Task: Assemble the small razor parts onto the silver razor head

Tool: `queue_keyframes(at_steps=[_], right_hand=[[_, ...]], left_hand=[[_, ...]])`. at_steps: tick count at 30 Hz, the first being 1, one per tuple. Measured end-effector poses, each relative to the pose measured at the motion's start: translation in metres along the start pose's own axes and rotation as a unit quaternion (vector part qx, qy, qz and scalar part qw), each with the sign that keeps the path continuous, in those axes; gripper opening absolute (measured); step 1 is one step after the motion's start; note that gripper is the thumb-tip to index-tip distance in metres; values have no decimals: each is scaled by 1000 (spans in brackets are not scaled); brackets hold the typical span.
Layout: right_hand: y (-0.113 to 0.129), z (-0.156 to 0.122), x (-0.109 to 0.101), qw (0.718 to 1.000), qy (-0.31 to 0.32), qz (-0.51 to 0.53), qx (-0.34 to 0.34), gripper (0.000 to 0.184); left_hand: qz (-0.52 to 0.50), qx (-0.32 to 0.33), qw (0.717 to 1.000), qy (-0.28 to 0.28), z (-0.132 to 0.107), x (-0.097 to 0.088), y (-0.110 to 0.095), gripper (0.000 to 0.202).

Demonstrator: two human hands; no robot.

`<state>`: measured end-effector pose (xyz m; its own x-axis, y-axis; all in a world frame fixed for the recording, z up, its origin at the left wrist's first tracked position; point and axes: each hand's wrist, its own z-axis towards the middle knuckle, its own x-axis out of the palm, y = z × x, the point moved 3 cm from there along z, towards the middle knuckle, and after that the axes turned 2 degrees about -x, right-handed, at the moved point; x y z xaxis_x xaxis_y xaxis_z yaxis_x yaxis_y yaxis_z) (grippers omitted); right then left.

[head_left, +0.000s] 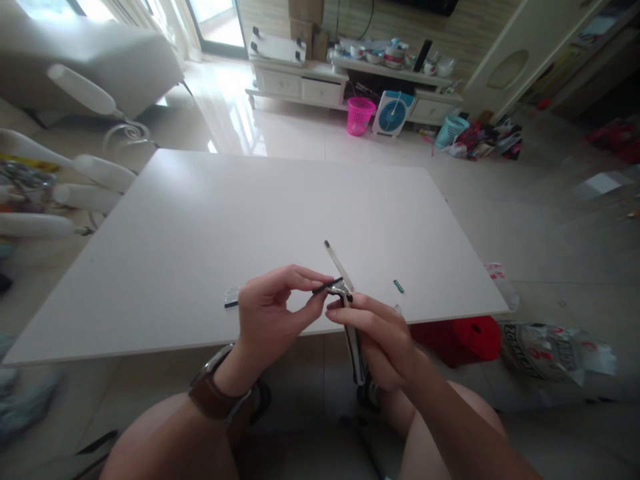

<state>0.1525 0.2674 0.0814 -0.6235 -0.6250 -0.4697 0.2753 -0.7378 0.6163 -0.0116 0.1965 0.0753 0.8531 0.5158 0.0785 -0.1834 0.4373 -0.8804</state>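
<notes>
My right hand [383,333] is wrapped round the black and silver handle of a razor [355,353], held at the table's near edge with its bright metal neck upward. My left hand [280,303] pinches the narrow black razor head [325,287] between thumb and fingertips, right against the neck. Whether head and neck are joined, I cannot tell. Just beyond lies a slim whitish stick [339,263] with a dark tip. A small green strip [399,286] lies to the right. Beside my left hand is a clear plastic piece [231,297] with a black edge, partly hidden.
The white table [260,207] spreads out before me. A red stool-like object [475,340] and a printed plastic bag [550,350] are below its right edge. White-padded chair parts [100,172] stand at the left. Across the floor are a pink basket [360,117] and a blue fan [393,115].
</notes>
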Motion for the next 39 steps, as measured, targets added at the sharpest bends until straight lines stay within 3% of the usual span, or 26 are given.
queue_keyframes(at_steps=[3, 6, 10, 16, 22, 27, 39], right_hand=[[0, 0, -1, 997, -12, 56, 43, 32], [-1, -1, 2, 997, -16, 35, 66, 24], [-6, -5, 6, 995, -22, 11, 94, 27], [-3, -3, 6, 998, -7, -14, 64, 28], [-2, -1, 7, 997, -13, -43, 60, 27], [-1, -2, 7, 997, -26, -62, 47, 28], [3, -2, 8, 992, -47, -107, 46, 29]], left_hand=[[13, -15, 1000, -18, 0, 1, 3, 16], [27, -17, 999, -35, 0, 1, 5, 16], [77, 23, 996, -39, -1, -1, 5, 18], [107, 64, 992, -20, -3, -1, 3, 22], [125, 68, 988, -64, -4, 0, 2, 19], [155, 86, 983, -51, -6, 1, 0, 20], [79, 32, 993, -85, -7, 3, 3, 21]])
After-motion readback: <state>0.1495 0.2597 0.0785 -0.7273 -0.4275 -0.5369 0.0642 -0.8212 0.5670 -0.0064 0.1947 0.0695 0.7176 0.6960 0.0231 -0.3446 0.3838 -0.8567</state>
